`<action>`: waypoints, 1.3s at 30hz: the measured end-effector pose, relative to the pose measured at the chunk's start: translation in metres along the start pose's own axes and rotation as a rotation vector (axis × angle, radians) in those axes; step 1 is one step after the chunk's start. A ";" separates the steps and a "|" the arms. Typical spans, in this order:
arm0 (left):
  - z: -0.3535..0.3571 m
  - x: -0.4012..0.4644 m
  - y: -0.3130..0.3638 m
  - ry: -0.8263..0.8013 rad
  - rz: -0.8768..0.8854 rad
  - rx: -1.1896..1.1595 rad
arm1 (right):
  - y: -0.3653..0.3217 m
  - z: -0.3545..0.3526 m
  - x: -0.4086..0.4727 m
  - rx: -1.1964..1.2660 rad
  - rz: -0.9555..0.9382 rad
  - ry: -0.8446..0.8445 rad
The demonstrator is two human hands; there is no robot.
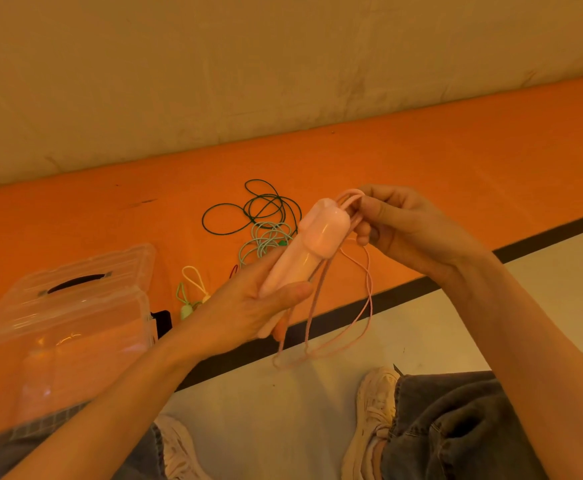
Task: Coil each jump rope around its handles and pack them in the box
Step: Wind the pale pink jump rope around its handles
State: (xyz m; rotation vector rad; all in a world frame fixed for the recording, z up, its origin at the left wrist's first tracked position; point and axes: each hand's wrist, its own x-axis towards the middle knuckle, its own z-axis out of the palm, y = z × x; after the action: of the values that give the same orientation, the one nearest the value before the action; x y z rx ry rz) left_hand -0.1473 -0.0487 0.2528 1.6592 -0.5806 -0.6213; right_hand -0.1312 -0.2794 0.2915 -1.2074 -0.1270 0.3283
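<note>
Dim warm orange cast, soft focus, wide-angle bending at edges.

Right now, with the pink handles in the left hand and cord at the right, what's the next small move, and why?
Probably carry the cord around the handles for a wrap. The left hand grips the pink handles together, the right hand pinches the pink cord at their top, and long loops hang loose below, so I see no coil yet.

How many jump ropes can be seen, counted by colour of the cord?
Pink cord with pink plastic handles, held in the hands: 1
Dark green thin cord on the orange mat: 1
Pale mint green cord on the mat: 1
Total: 3
The small pale yellow and green looped pieces are too unclear to count.
</note>
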 end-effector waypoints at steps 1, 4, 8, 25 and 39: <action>0.001 0.000 0.000 -0.034 -0.007 -0.017 | 0.001 0.001 0.000 0.006 0.003 0.007; 0.006 0.000 0.007 -0.112 -0.043 -0.132 | -0.001 0.002 0.001 -0.015 0.020 0.046; -0.006 -0.001 0.015 -0.010 -0.149 0.135 | -0.002 -0.004 0.000 -0.228 0.035 0.122; 0.000 -0.001 0.000 0.300 -0.120 0.477 | 0.011 0.013 0.007 -0.139 0.299 0.201; 0.014 0.003 -0.007 0.222 -0.168 0.574 | 0.022 0.040 0.012 -0.564 0.161 0.380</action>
State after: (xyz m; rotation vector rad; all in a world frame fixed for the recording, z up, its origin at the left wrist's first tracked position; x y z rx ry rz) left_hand -0.1550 -0.0596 0.2433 2.3004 -0.4844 -0.3971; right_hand -0.1344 -0.2328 0.2842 -1.8225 0.2236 0.2003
